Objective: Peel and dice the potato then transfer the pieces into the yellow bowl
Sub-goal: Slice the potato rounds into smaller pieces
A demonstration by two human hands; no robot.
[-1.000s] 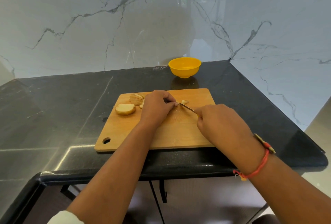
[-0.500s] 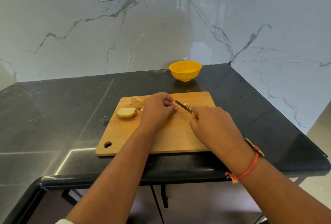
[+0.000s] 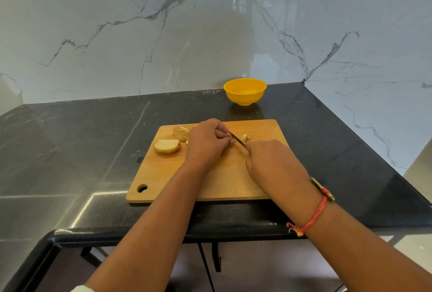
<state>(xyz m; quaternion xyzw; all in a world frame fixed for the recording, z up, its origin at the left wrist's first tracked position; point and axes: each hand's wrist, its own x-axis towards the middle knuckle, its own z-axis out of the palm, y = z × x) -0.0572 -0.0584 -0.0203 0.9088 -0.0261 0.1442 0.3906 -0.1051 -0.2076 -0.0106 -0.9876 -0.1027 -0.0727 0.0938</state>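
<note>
Dicing looked to be the step in hand. Your right hand (image 3: 273, 165) was wrapped round the knife (image 3: 237, 138), the handle hidden inside the fist. The blade ran on a slant from near right to far left, its tip just at the curled fingers of your left hand (image 3: 207, 144). Those fingers were bent down toward the cutting board (image 3: 210, 186), knuckles facing the blade. What lay under them was hidden, so I could not tell whether they pinned a piece of potato, though that seemed likely.

The relation that mattered was this: the blade lay immediately right of your left fingertips, touching or nearly so, and any cut would fall along that slanted line. Your right hand was the one nearer to you, wrist low, forearm coming in from the near right. Your left forearm came up the middle of the board.

A few cut pieces (image 3: 246, 137) lay just right of the blade. A potato half (image 3: 167, 146), pale face up, sat left of your left hand. Just beyond it was a small heap (image 3: 181, 134) of slices or peelings; I could not tell which. The yellow bowl (image 3: 245, 91) stood on the counter (image 3: 93, 139) past the board's far edge, apart from it, and nothing showed inside.
</note>
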